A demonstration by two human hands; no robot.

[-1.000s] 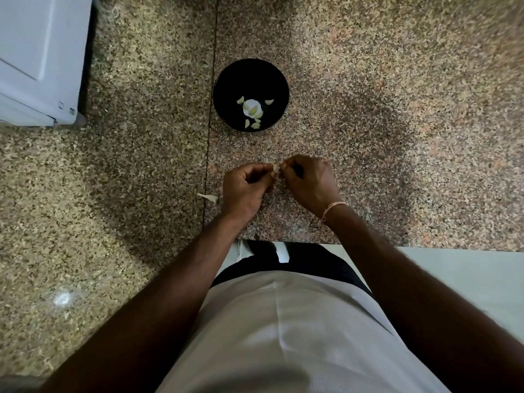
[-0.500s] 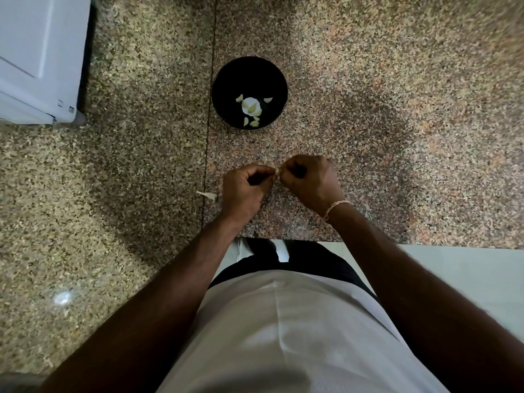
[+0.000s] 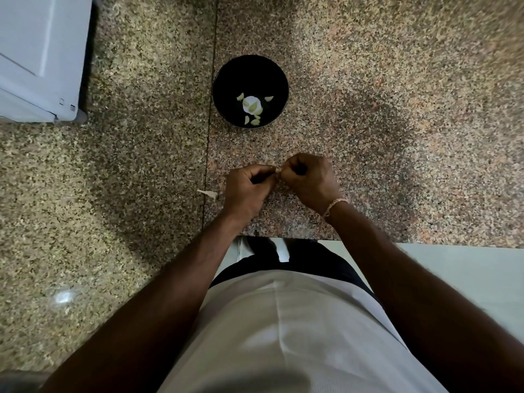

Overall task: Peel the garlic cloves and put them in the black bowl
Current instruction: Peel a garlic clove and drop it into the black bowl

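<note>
Speckled granite makes up the bench (image 3: 368, 80), brown and pink grains with a thin dark seam running down it just left of the bowl (image 3: 226, 80). The bowl is black and round, and it sits on the bench a little beyond the person's hands. Several pale peeled cloves (image 3: 253, 106) lie scattered on its bottom, some of them over a round white patch in the middle. Nearer the person, the left hand (image 3: 247, 191) and the right hand (image 3: 309, 180) meet above the bench, knuckles up, fingers (image 3: 262, 173) curled in on both. Between the fingertips of the two hands a small whitish clove (image 3: 278, 170) shows, pinched from both sides; most of it is hidden by the fingers, so I cannot tell how much skin is on it. A thin pale band (image 3: 334, 204) circles the right wrist. Just left of the left hand, beside the seam, a scrap of white peel (image 3: 208, 193) lies on the bench. At the far left corner stands a white appliance (image 3: 37, 58), its edge resting on the granite.
</note>
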